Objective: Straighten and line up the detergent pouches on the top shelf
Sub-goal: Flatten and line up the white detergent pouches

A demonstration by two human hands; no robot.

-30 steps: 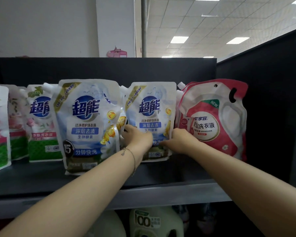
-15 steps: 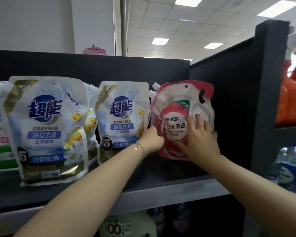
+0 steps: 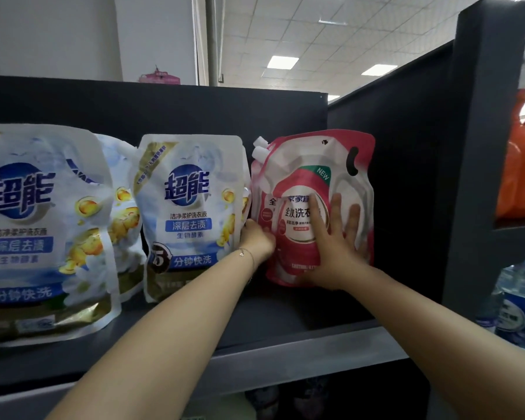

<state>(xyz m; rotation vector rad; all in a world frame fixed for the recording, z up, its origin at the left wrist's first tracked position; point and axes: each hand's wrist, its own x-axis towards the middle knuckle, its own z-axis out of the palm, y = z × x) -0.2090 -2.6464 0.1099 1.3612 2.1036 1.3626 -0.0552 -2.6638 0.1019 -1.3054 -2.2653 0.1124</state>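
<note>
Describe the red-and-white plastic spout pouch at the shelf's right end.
Red-and-white plastic spout pouch: glossy film, white screw cap top left, handle cut-out top right, green NEW tag. Stands upright on the dark shelf beside the black side panel, a similar pouch behind. Right hand presses flat on its front; left hand curls on its left edge.

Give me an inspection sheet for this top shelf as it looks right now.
Surface: dark shelf, bare strip in front of the pouches.
Job's things: red pouch upright at the right end; middle blue-white pouch beside it; left blue-white pouch further forward, out of line.
Clutter: nothing seen.
Grips: left hand curled at the red pouch's left edge; right hand flat on its front.
Cables: nothing seen.
Surroundings: dark side panel; orange containers and bottled water on the next rack.
</note>
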